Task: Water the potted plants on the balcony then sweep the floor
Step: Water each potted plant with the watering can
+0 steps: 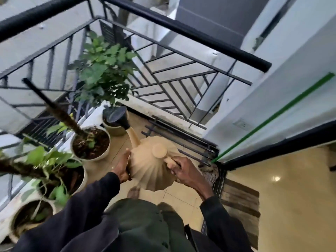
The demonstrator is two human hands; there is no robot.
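The watering can (152, 171) body concealed the fingers of the left hand (122, 166). The right hand (184, 170) covered most of the handle (168, 160). The black spray head (118, 116) masked part of the far pot (117, 131). Leaves (60, 196) obscured part of the nearest pot (25, 222). Motion blur prevented determination of water flow.

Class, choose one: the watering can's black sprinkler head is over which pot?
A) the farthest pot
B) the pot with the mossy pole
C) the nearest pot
A: the sprinkler head of the watering can overlaps the farthest pot, under the bushy plant.
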